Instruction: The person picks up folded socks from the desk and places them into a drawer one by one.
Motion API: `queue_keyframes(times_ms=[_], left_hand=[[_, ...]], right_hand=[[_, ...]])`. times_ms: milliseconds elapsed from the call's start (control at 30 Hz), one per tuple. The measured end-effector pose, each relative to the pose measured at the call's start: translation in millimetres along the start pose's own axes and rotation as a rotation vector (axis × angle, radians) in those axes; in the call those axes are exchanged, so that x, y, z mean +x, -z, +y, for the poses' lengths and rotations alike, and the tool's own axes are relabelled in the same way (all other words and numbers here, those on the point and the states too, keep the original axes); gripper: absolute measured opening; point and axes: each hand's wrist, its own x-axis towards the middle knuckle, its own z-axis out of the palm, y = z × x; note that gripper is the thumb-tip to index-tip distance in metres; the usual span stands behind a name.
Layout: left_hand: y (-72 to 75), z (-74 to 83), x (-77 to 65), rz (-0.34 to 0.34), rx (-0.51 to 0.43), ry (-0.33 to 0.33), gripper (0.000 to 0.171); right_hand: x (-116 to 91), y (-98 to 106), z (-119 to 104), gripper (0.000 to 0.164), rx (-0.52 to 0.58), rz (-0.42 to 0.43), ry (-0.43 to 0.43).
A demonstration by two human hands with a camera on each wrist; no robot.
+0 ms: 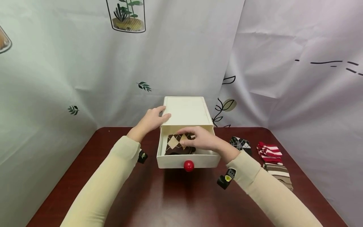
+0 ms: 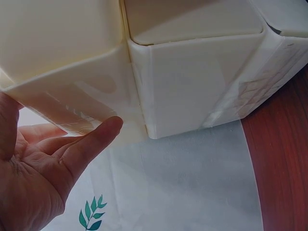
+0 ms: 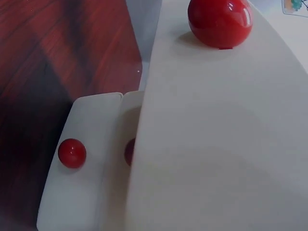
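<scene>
A white drawer unit [image 1: 185,110] stands at the table's back, its top drawer [image 1: 174,161] pulled out by a red knob [image 1: 188,165]. Inside lie folded brown and tan argyle socks [image 1: 173,142]. My right hand [image 1: 199,138] reaches into the drawer over these socks, with a gap between its thumb and fingers; the right wrist view leaves this hand out. My left hand [image 1: 151,119] rests at the unit's upper left edge. In the left wrist view its extended thumb [image 2: 98,139] lies along the white side wall [image 2: 120,91].
On the table's right lie black and grey argyle socks [image 1: 241,144], red and white striped socks [image 1: 269,153] and brown striped socks [image 1: 279,173]. Lower drawers with red knobs [image 3: 72,153] sit under the pulled-out one. A printed white cloth [image 1: 184,56] hangs behind the table.
</scene>
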Motion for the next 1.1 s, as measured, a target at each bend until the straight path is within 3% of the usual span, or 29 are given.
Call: queue_keyframes(times_ms=[300,633,900,1100], left_hand=[[-1.4,-2.5,1.1,0.009,0.011,-0.005,0.066],[-0.4,-4.0,2.6,0.005,-0.011,-0.011,0.067],[0.3,-5.4,4.5,0.01,0.001,-0.006,0.066],[-0.7,-4.2,3.3,-0.004,-0.001,-0.01,0.066]], right_hand=[[-15.2,14.0,-1.9,0.04,0.045,0.058,0.052],[-47.7,49.1,17.7,0.034,0.222,0.355,0.065],[-68.5,78.4,68.3,0.038,0.229,0.559,-0.026],[-91.9,83.7,110.5,0.041,0.166,0.611,-0.161]])
